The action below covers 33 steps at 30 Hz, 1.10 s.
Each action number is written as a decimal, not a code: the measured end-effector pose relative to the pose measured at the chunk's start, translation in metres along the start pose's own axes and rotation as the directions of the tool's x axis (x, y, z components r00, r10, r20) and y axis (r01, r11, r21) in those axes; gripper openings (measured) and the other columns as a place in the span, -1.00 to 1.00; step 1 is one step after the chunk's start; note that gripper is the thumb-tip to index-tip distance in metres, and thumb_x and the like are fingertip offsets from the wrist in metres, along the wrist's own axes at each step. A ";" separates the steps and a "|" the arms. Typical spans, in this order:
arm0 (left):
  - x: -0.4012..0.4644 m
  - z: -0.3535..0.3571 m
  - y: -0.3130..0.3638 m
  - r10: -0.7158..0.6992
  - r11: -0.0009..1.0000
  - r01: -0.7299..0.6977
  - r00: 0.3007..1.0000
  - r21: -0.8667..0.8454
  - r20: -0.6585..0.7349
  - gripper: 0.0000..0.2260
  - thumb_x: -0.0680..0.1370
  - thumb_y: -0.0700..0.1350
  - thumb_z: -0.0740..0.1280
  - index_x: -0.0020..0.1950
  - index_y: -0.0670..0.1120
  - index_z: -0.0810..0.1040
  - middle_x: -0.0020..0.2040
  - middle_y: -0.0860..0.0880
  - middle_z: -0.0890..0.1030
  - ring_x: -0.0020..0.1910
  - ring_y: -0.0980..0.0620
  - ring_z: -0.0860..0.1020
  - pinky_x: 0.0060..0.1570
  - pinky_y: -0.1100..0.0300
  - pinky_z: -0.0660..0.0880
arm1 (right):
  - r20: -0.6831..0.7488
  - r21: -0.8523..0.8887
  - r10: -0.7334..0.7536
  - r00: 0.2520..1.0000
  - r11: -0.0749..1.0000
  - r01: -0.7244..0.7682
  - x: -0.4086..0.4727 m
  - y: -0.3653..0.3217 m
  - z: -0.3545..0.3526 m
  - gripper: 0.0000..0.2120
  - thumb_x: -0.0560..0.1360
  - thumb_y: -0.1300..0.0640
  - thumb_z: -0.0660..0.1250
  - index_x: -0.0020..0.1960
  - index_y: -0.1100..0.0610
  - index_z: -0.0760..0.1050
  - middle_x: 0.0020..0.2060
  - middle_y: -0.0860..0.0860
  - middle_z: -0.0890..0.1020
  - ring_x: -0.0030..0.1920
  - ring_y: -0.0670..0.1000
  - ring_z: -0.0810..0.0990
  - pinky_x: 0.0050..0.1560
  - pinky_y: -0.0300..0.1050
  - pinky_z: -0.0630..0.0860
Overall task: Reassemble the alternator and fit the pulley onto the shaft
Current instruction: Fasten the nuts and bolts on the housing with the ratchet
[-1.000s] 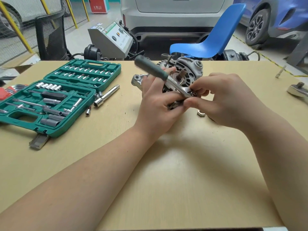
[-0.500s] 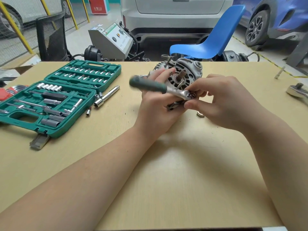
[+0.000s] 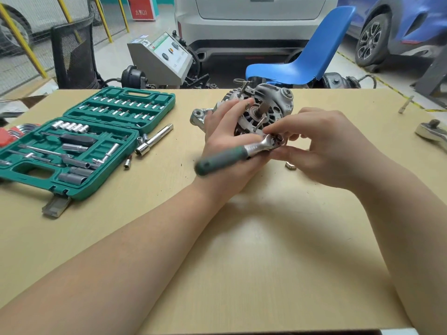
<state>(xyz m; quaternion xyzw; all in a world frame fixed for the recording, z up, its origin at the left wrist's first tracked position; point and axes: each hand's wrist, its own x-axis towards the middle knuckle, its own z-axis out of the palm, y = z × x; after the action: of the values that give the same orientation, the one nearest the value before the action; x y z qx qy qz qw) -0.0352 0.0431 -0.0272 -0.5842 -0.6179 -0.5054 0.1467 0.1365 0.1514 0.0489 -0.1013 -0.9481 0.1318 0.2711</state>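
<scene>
A silver alternator stands tilted on the wooden table, its bare shaft pointing toward me. My left hand wraps the housing from the left. A ratchet with a green handle sits on a fastener at the housing's near rim; its handle is blurred and points down-left over my left hand. My right hand pinches the ratchet's head with its fingertips. The fastener under the head is hidden. No pulley is visible on the shaft.
A small nut lies on the table below my right hand. An open green socket-set case fills the left side, with a long socket beside it. A second ratchet and a bolt lie far right.
The ratchet handle has swung counter-clockwise, from pointing up-left, through level left, to pointing down-left. Both hands and the alternator have stayed in place.
</scene>
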 end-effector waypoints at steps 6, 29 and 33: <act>-0.002 0.003 0.002 0.008 1.000 -0.005 0.994 0.031 -0.105 -0.41 0.48 -0.09 0.66 0.44 -0.20 0.56 0.40 -0.29 0.55 0.46 -0.29 0.47 0.47 -0.39 0.38 | -0.103 -0.132 0.036 0.994 0.990 -0.050 0.000 -0.012 0.007 -0.70 0.44 -0.21 0.39 0.06 -0.07 0.66 -0.31 -0.25 0.47 -0.16 0.03 0.54 -0.17 0.07 0.56; 0.000 0.000 0.006 -0.044 0.999 0.039 0.985 -0.030 -0.167 -0.39 0.38 -0.16 0.72 0.26 0.13 0.46 0.44 -0.17 0.50 0.41 -0.25 0.47 0.49 -0.02 0.40 | -0.147 -0.307 -0.091 0.985 0.951 0.042 -0.001 -0.036 0.016 -0.77 0.56 -0.02 0.35 0.05 0.09 0.70 -0.21 0.09 0.63 -0.23 0.25 0.56 -0.26 0.07 0.46; 0.002 0.005 0.006 -0.006 1.000 0.000 0.974 -0.029 -0.225 -0.27 0.38 -0.11 0.66 0.30 0.26 0.25 0.38 -0.18 0.52 0.37 -0.28 0.48 0.40 -0.12 0.42 | -0.157 -0.317 -0.099 0.983 0.947 0.045 -0.002 -0.036 0.017 -0.77 0.56 -0.02 0.34 0.04 0.11 0.67 -0.20 0.08 0.63 -0.21 0.24 0.56 -0.25 0.05 0.44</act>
<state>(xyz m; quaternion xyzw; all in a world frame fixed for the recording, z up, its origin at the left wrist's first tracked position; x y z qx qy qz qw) -0.0282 0.0468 -0.0252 -0.5242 -0.5910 -0.5773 0.2066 0.1249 0.1137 0.0446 -0.1190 -0.9333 -0.0391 0.3366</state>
